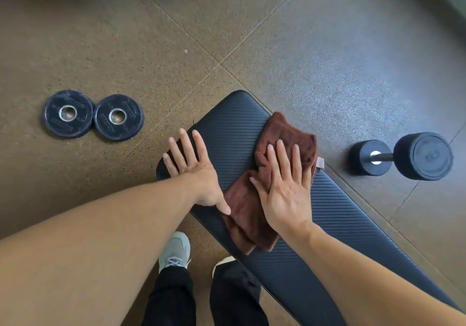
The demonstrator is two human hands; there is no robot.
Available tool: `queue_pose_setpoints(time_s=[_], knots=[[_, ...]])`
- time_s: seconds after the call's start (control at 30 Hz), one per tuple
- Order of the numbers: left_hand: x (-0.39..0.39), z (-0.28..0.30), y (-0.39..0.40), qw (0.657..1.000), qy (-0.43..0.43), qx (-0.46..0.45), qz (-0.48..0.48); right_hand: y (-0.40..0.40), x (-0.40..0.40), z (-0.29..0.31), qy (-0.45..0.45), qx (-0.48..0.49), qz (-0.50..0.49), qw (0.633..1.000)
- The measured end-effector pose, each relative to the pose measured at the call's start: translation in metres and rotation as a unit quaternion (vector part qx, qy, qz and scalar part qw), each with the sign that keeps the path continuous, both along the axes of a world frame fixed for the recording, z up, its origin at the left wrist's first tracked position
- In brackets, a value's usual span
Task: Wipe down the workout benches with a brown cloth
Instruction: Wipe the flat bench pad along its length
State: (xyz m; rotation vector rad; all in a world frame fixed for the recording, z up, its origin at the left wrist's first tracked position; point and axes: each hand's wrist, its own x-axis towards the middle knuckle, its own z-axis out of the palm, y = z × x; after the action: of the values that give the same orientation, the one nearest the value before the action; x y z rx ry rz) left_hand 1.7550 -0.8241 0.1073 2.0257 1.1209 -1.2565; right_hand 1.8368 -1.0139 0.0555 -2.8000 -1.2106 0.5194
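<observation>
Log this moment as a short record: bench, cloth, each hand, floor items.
bench: black padded bench, running diagonally
cloth: brown cloth, crumpled, lying on the bench
left hand: left hand flat on the bare pad, fingers straight
right hand: right hand pressing flat on the cloth
floor items: two weight plates left of the bench; dumbbell right of it

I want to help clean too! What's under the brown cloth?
The black bench is under the brown cloth. The right hand presses flat on top. The bench pad beneath the cloth is covered, so its state cannot be seen.
</observation>
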Motion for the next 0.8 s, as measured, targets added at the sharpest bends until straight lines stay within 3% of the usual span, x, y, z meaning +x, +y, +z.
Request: queue_pose_setpoints(time_s=[0.13,0.23,0.43,0.63,0.8], knots=[[-0.004,-0.003,0.001,1.000,0.006,-0.013,-0.008,0.045,0.037,0.007,0.033,0.030,-0.014,0.999],[-0.007,-0.008,-0.007,0.999,0.000,0.032,-0.007,0.101,0.073,0.013,0.126,0.029,-0.039,0.991],[0.009,-0.006,-0.013,0.995,0.078,0.056,-0.003,0.176,0.099,0.017,0.212,0.023,-0.045,0.976],[0.013,0.003,-0.015,0.994,0.089,0.056,0.012,0.110,0.098,0.024,0.147,0.039,-0.058,0.987],[0.014,0.008,-0.016,0.995,0.085,0.052,0.027,-0.009,0.101,0.034,0.159,-0.005,-0.084,0.984]])
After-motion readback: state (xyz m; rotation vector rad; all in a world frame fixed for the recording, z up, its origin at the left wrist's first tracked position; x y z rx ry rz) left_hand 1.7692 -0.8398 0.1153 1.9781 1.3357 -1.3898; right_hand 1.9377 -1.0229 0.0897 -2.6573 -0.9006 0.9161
